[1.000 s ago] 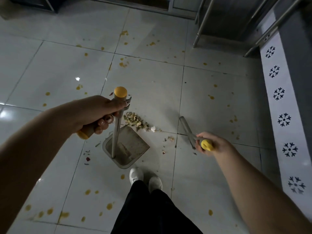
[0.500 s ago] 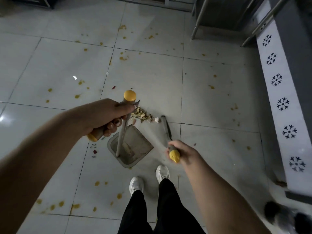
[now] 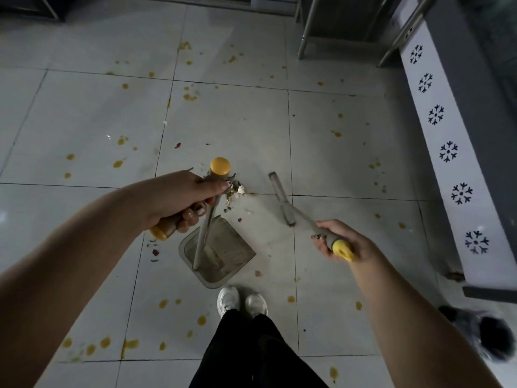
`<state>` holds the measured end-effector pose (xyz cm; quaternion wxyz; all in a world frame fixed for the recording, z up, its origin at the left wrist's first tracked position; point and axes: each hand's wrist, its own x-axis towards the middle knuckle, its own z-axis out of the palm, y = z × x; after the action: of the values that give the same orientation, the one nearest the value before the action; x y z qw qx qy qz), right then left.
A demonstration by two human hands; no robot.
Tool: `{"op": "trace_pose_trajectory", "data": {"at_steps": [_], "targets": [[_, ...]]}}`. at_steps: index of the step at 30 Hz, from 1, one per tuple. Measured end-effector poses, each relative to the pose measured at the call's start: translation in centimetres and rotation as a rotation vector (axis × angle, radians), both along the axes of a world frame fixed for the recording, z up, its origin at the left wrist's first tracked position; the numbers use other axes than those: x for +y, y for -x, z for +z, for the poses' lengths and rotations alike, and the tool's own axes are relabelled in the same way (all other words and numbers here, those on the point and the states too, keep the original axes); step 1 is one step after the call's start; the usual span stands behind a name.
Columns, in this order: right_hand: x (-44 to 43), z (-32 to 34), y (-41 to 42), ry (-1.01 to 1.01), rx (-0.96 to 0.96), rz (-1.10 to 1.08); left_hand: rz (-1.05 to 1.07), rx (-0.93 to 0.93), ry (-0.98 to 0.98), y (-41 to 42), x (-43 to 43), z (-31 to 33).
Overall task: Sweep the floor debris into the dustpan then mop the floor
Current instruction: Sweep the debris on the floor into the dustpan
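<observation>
The left hand (image 3: 179,201) had its fingers (image 3: 193,217) clenched around the handle of the dustpan (image 3: 221,252), which sat on the tiled floor (image 3: 84,113); the right hand (image 3: 342,242) gripped the broom (image 3: 282,200) handle tightly; debris (image 3: 233,193) lay just beyond the dustpan's mouth.

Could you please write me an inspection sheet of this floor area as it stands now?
Surface: pale tiled floor, spotted all over with yellow stains.
Job's things: dustpan flat on the floor, its pole upright; broom head on the floor to its right; debris piled at the pan's far lip, a few bits scattered nearby.
Clutter: dark fuzzy thing at lower right, too blurred to name.
Grippers: left hand grips the dustpan handle; right hand grips the broom handle.
Cables: nothing seen.
Surroundings: metal legs at top; snowflake-patterned panel on the right; white shoes below.
</observation>
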<state>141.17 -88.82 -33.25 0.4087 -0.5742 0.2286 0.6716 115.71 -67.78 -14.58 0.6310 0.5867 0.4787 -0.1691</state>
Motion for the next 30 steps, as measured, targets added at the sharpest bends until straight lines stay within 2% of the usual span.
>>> {"op": "trace_pose_trajectory", "data": {"at_steps": [3,4,8,13,17,24,30], "targets": [[-3.2,-0.5,-0.6,-0.038,-0.336,-0.092,0.001,0.005,0.008,-0.4,-0.6,-0.2],[-3.6,-0.5,-1.0,0.020,-0.354,-0.091,0.001,0.007,0.009,-0.6,-0.9,-0.3],[-3.5,-1.1,-1.6,0.240,-0.276,-0.042,-0.004,0.001,0.016,-1.3,-1.9,-0.9],[-3.0,-0.2,2.6,0.112,-0.189,-0.116,-0.020,0.015,0.015,-2.3,-2.9,-1.4],[0.3,-0.2,6.5,0.079,-0.083,-0.003,-0.036,0.029,0.014,-2.6,-3.0,-1.1],[3.5,-0.2,3.3,-0.114,0.248,-0.151,-0.042,0.037,0.033,-2.2,-3.5,-0.9],[1.7,1.1,2.2,-0.061,0.175,0.108,-0.029,0.037,0.036,-1.7,-3.8,-0.9]]}}
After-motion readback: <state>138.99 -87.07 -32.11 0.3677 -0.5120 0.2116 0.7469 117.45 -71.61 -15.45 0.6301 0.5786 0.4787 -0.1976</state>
